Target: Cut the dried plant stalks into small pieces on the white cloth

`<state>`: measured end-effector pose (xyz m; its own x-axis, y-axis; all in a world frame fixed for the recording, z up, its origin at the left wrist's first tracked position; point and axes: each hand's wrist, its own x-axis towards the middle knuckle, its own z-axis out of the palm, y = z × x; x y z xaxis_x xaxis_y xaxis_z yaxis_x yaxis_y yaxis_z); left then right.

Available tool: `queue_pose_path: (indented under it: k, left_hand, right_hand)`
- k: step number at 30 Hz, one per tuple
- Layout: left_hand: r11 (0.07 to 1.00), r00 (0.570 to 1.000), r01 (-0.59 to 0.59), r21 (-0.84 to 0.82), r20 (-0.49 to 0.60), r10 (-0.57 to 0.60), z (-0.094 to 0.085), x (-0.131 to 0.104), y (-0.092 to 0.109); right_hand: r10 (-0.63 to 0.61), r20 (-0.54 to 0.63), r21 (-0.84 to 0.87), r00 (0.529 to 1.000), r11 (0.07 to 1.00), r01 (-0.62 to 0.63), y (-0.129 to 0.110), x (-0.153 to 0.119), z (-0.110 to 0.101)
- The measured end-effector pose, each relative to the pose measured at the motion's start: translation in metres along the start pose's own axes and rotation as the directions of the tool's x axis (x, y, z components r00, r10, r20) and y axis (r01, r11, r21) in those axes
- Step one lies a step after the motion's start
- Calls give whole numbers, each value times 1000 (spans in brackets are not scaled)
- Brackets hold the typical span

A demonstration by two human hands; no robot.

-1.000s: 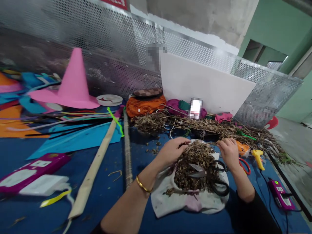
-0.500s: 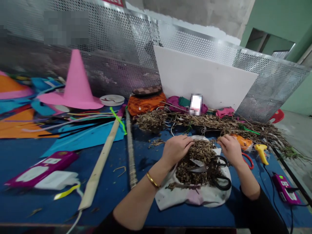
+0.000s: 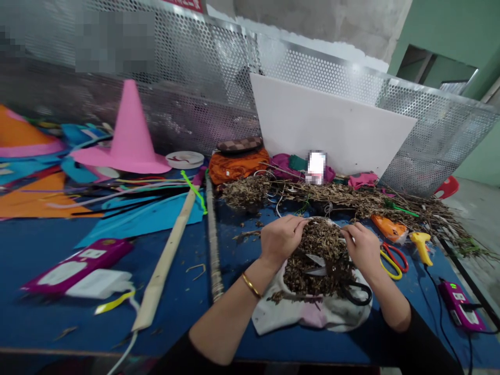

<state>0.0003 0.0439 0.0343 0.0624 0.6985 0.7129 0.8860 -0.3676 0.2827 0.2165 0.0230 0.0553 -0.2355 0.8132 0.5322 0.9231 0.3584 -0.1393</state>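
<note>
A white cloth bag [image 3: 281, 315] lies with its mouth spread, full of crumbled dried plant bits [image 3: 322, 239]. My left hand [image 3: 282, 239], with a gold bangle at the wrist, is closed in a pinch on the far left of the bag's rim. On the opposite side my right hand [image 3: 363, 247] is closed too, its curled fingertips at the far right of the rim. Black-handled scissors [image 3: 358, 292] rest on the plant bits between my hands, blades pointing left. My right hand and wrist hide one of their handle loops.
Dried stalks [image 3: 351, 200] run along the back below a white board [image 3: 332, 117]. Right of my hand lie red and yellow scissors handles [image 3: 394, 263] and a yellow glue gun [image 3: 421, 247]. Leftward are a wooden stick [image 3: 167, 260], a purple device [image 3: 78, 265] and a pink cone hat [image 3: 130, 133].
My right hand has moved slightly left and nearer, now covering the scissors' far handle loop. My left hand stays at the rim. The view has shifted a little.
</note>
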Motion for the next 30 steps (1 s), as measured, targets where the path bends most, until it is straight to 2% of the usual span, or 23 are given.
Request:
queue_pose_path:
  k: [5, 10, 13, 15, 18, 22, 25, 30]
  left_hand:
    - [999, 999, 47, 23, -20, -47, -1, -1, 1]
    - [990, 989, 139, 17, -55, -138, -1, 0, 1]
    - [980, 980, 193, -46, -32, -194, -1, 2, 3]
    - [975, 982, 187, -124, 7, -187, -3, 4, 5]
    - [960, 982, 187, -209, 60, -178, -8, 7, 8]
    - [951, 959, 276, -139, 106, -263, -14, 9, 6]
    - [936, 932, 325, -131, 209, -295, -14, 11, 3]
    - [803, 886, 408, -433, 402, -233, -6, 8, 10]
  right_hand:
    - [25, 103, 21, 994, 999, -27, -8, -4, -4]
    - [1, 195, 206, 981, 978, -42, -25, -12, -3]
    - [45, 218, 309, 975, 944, -112, -35, -17, 3]
    - [94, 256, 422, 962, 885, -198, -38, -17, 9]
    - [170, 290, 611, 942, 725, -319, -34, -13, 15]
    - [265, 293, 749, 918, 533, -393, -27, -6, 17]
    - [270, 304, 783, 914, 476, -401, -29, -6, 17]
    - [236, 428, 789, 873, 374, -487, -40, -12, 23]
